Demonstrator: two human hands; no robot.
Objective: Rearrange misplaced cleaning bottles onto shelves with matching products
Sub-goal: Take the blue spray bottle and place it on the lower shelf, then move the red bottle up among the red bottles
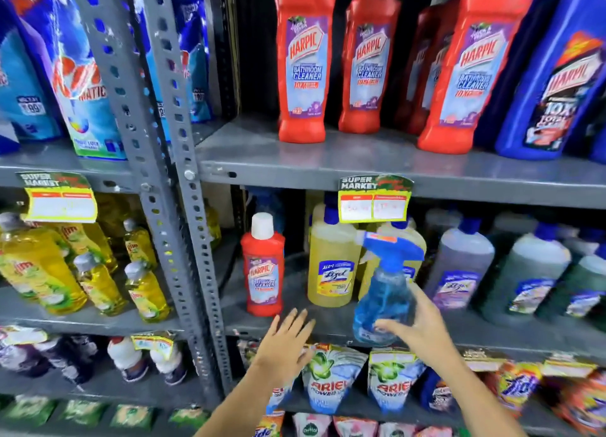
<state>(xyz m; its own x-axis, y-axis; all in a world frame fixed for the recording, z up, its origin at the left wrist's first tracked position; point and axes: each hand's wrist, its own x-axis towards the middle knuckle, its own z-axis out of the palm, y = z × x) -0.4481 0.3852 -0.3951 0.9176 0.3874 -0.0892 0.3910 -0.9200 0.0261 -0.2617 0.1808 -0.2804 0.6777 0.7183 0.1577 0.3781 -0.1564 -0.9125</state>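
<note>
i see two bare hands reaching up to a grey metal shelf (328, 318). the left hand (288, 338) is flat, fingers spread out, holding nothing. it is just below a small red bottle (263, 266) with a white cap. that small red bottle stands upright at the left end of the middle shelf, just beside a yellow bottle (331, 269). it does not match the yellow one.

the right hand (416, 330) is spread around a blue spray bottle (383, 299). the thumb is across the front of it and the fingers go behind. i cannot tell if the hand is squeezing it or only touching it. the spray bottle stands at the front edge of the middle shelf, in front of the yellow bottles. its blue trigger top points left.

on the shelf above stand big red bottles (303, 59) with the same label as the small one. a big blue bottle (557, 75) is at the right end.

a yellow price tag (373, 203) hangs from the top shelf edge. green and white soap bags (331, 377) sit on the shelf below the hands.
</note>
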